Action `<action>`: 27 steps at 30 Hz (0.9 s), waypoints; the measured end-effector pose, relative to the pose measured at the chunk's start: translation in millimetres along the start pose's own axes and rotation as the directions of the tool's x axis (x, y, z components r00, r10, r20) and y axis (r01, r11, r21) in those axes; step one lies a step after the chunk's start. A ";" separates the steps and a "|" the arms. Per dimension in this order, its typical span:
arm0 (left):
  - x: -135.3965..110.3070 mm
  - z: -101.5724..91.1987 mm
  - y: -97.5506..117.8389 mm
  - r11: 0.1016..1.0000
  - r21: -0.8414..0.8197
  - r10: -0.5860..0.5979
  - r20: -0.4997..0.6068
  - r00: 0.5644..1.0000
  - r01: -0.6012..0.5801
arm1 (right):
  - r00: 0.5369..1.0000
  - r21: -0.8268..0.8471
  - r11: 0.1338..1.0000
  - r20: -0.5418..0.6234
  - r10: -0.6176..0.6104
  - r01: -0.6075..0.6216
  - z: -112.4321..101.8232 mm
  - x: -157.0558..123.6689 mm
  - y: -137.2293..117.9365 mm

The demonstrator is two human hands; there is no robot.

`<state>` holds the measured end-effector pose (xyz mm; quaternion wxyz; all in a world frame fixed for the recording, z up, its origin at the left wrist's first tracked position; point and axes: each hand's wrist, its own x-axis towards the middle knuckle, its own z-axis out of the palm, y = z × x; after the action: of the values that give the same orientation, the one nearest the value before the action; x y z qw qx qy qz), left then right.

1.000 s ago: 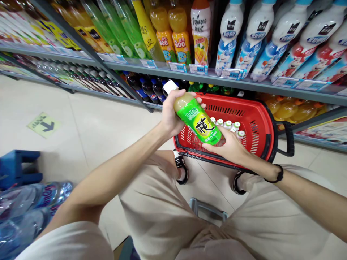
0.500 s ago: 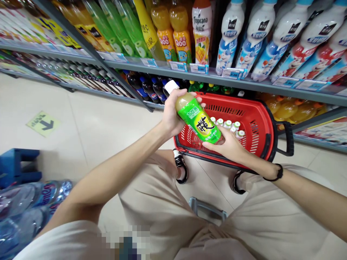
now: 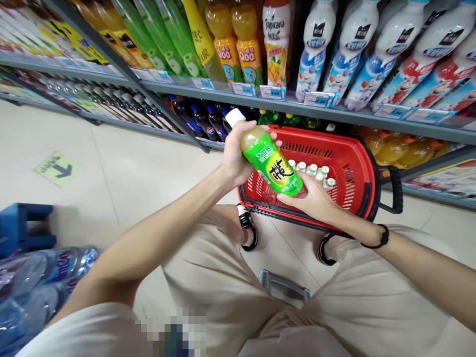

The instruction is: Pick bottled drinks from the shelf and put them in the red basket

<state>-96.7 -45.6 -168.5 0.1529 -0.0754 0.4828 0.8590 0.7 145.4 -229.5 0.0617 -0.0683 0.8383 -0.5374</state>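
Left hand [image 3: 233, 151] grips the neck end of the green-labelled bottle [image 3: 270, 164]; right hand [image 3: 314, 201] grips its base. The bottle is tilted, cap toward 10 o'clock, above the red basket [image 3: 357, 171].

From my feed the aisle is bright and evenly lit from overhead. Soft shadows sit on the floor tiles [image 3: 122, 163] under the red basket [image 3: 357, 173]. Glare streaks its nearby bottles. Shelf rails [image 3: 260, 99] above the basket bow toward the edges, and a pixelated patch sits low, below the basket.
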 end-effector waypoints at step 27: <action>-2.3 0.4 0.5 0.995 -0.099 0.049 0.204 0.978 -0.029 | 0.981 -0.131 0.987 -0.157 -0.117 0.096 -0.2 -7.1 -11.2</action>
<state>-94.7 -45.9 -167.3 0.1815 0.0165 0.4244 0.8870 8.2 142.3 -219.0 -0.0407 -0.0723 0.8670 -0.4913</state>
